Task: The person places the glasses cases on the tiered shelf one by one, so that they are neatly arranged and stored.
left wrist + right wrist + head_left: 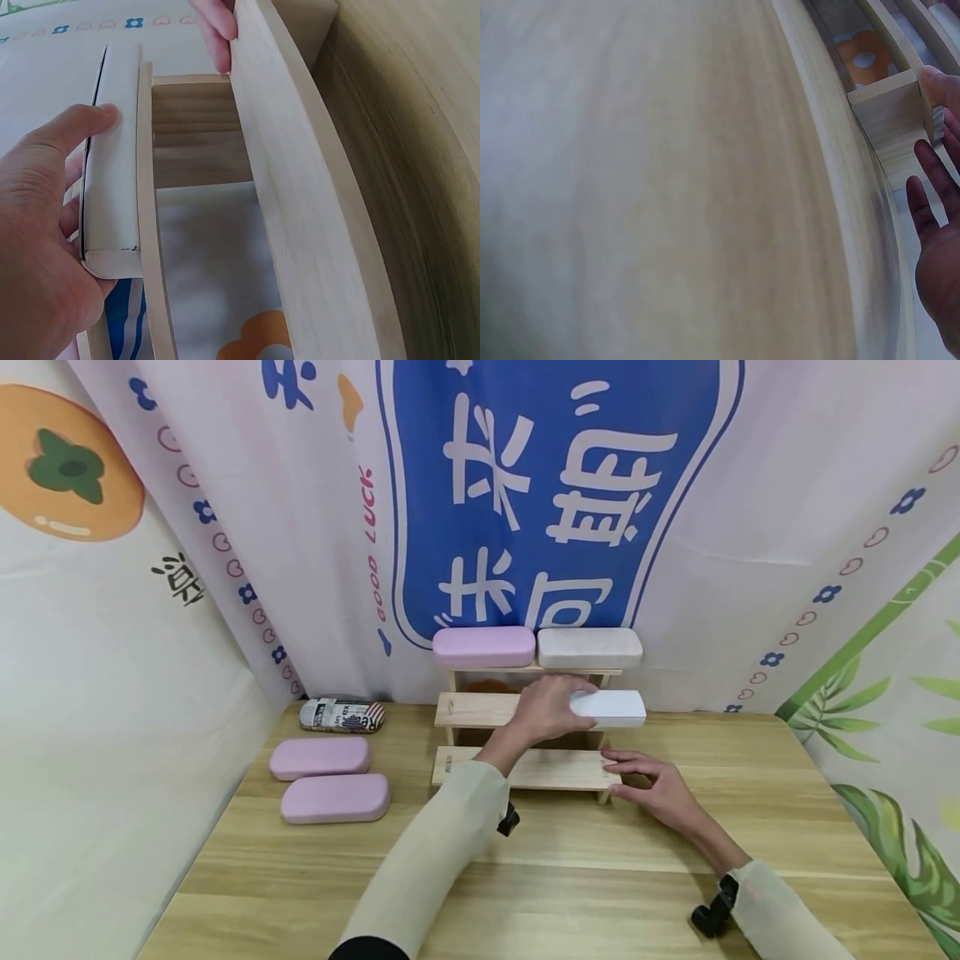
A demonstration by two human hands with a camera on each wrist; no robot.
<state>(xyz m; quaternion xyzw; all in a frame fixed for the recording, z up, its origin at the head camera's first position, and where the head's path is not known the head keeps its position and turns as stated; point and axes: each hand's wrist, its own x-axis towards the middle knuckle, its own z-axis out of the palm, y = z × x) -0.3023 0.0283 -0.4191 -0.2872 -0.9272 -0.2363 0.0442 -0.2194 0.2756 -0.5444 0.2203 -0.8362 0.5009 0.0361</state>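
Observation:
My left hand [551,706] grips a white oblong case [618,708] at its left end, over the middle step of a three-step wooden rack [476,710]. In the left wrist view the thumb lies on one face of the case [116,180], with fingers behind it. At the right end of the lowest step, my right hand [660,789] holds the plank between thumb and fingers. Its other fingers extend past the plank in the right wrist view. On the top step a pink case [483,647] stands beside a pale grey one [590,648].
Left of the rack, two pink cases [335,798] lie on the wooden table [570,893]. Behind them is a case with printed lettering [341,716]. A printed curtain [697,577] hangs directly behind the rack.

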